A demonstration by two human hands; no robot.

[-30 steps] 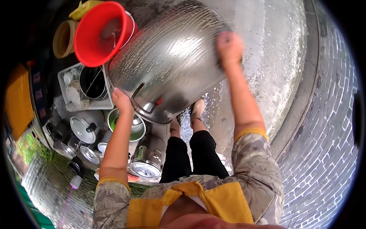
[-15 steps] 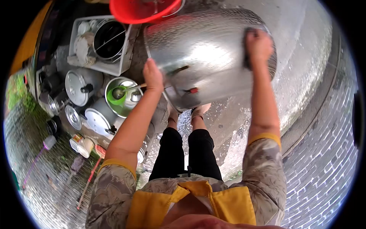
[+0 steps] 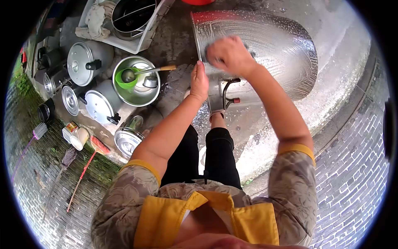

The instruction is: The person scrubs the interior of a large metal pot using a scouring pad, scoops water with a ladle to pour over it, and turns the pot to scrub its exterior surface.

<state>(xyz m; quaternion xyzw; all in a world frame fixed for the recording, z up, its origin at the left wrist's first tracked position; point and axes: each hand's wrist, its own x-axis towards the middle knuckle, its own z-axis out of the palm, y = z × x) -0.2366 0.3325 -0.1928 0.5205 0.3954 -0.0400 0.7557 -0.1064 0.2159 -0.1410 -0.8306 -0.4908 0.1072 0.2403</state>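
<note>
A large metal pot point(image 3: 273, 50) lies on its side in front of me, its wall covered with streaks of suds. My left hand point(image 3: 199, 83) grips the pot's rim at the near left. My right hand point(image 3: 232, 56) is closed over a dark scrubbing pad point(image 3: 252, 53) pressed on the pot's wall near the rim; most of the pad is hidden under the fingers. A bent handle point(image 3: 226, 93) with a red part sticks out from the pot's near side. Left of my left hand, a ladle point(image 3: 128, 75) rests in a green bowl point(image 3: 124, 83) inside a steel basin point(image 3: 140, 99).
Several pressure cookers point(image 3: 79, 64) and pots stand to the left. A white crate point(image 3: 145, 43) holding a black pan point(image 3: 132, 14) and a cloth point(image 3: 97, 23) is at upper left. A red-headed brush point(image 3: 99, 145) and mops lie on the brick paving. Part of a red basin point(image 3: 198, 1) shows at the top.
My right hand has swept the pad from the pot's far right end to near the rim on the left. The pot and my left hand sit farther right in view.
</note>
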